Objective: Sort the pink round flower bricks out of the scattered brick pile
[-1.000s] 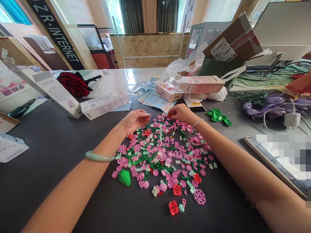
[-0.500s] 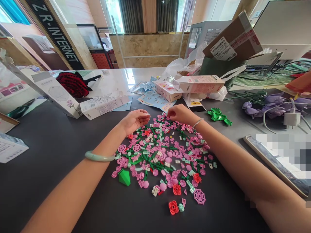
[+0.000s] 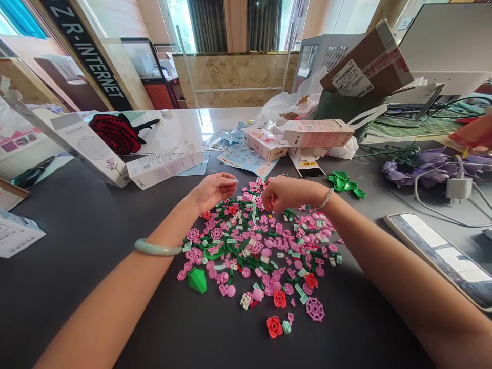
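Observation:
Small building-block pieces (image 3: 249,241), mostly pink with dark green, white and mint ones, lie scattered over the dark table between my forearms. My left hand (image 3: 216,192) rests at the far left of the spread, palm turned inward and fingers curled together. A tiny pale spot shows at its fingertips, too small to name. Over the far middle of the pieces is my right hand (image 3: 282,193), knuckles up and fingers bent inward; what they hold, if anything, is hidden. Nearer me lie red rose pieces (image 3: 274,326), a pink web-like ring (image 3: 315,309) and a green pointed piece (image 3: 197,280).
Opened white boxes (image 3: 165,166) stand at the left, with a red-black bundle (image 3: 115,133) behind. Light-blue printed sheets (image 3: 246,160) and pink boxes (image 3: 319,133) lie beyond the pieces. To the right are green leaf pieces (image 3: 346,184), purple flowers (image 3: 418,166), a charger (image 3: 459,187) and a phone (image 3: 442,256).
My right hand has come slightly nearer to me over the pieces, and its wrist has lifted and turned, fingers now curled in. My left hand stays in place.

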A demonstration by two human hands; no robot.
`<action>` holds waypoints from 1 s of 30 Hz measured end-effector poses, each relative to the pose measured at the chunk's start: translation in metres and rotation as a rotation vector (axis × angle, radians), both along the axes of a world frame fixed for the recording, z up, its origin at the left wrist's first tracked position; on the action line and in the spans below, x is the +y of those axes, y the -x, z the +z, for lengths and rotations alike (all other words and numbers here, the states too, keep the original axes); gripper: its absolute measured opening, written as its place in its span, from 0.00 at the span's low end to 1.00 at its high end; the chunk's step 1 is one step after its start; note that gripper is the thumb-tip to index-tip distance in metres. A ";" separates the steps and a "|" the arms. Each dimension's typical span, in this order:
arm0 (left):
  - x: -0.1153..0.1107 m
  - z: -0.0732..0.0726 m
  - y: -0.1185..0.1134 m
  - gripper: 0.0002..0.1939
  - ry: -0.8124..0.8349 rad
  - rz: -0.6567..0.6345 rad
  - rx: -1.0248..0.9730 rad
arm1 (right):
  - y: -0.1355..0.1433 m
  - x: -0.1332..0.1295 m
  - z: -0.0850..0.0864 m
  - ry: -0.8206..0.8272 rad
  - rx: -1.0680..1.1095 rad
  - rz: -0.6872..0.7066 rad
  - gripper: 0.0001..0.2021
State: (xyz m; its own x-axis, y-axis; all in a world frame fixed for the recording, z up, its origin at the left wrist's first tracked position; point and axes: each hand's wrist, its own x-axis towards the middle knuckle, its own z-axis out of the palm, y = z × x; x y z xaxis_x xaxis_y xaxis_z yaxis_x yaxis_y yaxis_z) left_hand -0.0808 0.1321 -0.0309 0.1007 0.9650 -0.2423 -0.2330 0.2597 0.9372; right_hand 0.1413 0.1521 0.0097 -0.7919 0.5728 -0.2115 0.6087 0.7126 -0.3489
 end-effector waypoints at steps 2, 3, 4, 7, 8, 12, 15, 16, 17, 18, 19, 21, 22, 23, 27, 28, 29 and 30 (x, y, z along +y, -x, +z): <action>0.001 -0.001 0.002 0.04 -0.005 -0.015 -0.004 | 0.002 -0.005 0.002 0.013 -0.054 0.016 0.10; 0.001 -0.001 0.002 0.04 -0.008 -0.022 -0.006 | 0.003 -0.007 0.003 0.013 -0.078 0.023 0.10; 0.001 -0.002 0.003 0.04 -0.011 -0.028 -0.008 | 0.005 -0.009 0.005 0.009 -0.098 0.028 0.11; 0.002 -0.004 0.005 0.04 -0.022 -0.040 -0.008 | 0.009 -0.014 0.007 -0.022 -0.142 0.041 0.11; 0.003 -0.005 0.005 0.04 -0.025 -0.045 -0.007 | 0.011 -0.015 0.007 -0.034 -0.152 0.049 0.11; 0.005 -0.008 0.006 0.05 -0.044 -0.061 0.002 | 0.015 -0.017 0.004 -0.068 -0.190 0.088 0.11; 0.006 -0.009 0.006 0.05 -0.053 -0.072 0.009 | 0.017 -0.019 0.002 -0.099 -0.226 0.090 0.11; 0.006 -0.009 0.006 0.05 -0.053 -0.075 0.011 | 0.018 -0.020 0.001 -0.110 -0.238 0.089 0.12; 0.006 -0.010 0.006 0.05 -0.054 -0.078 0.014 | 0.018 -0.021 0.001 -0.122 -0.250 0.090 0.12; 0.006 -0.010 0.007 0.05 -0.054 -0.079 0.017 | 0.019 -0.022 0.001 -0.133 -0.263 0.091 0.12; 0.006 -0.010 0.007 0.05 -0.055 -0.081 0.020 | 0.020 -0.023 0.001 -0.143 -0.276 0.094 0.12; 0.006 -0.009 0.007 0.05 -0.057 -0.082 0.024 | 0.021 -0.025 0.003 -0.160 -0.300 0.099 0.12; 0.006 -0.009 0.007 0.05 -0.057 -0.082 0.027 | 0.022 -0.026 0.003 -0.167 -0.312 0.102 0.12; 0.006 -0.009 0.007 0.05 -0.058 -0.083 0.028 | 0.023 -0.027 0.004 -0.173 -0.323 0.106 0.12; 0.006 -0.009 0.007 0.05 -0.055 -0.079 0.031 | 0.025 -0.028 0.003 -0.213 -0.350 0.110 0.11; 0.005 -0.009 0.007 0.05 -0.054 -0.078 0.031 | 0.025 -0.028 0.001 -0.226 -0.352 0.108 0.11; 0.005 -0.008 0.007 0.05 -0.052 -0.076 0.031 | 0.025 -0.028 0.000 -0.238 -0.350 0.108 0.11; 0.005 -0.008 0.006 0.04 -0.050 -0.076 0.032 | 0.025 -0.027 -0.001 -0.249 -0.345 0.109 0.11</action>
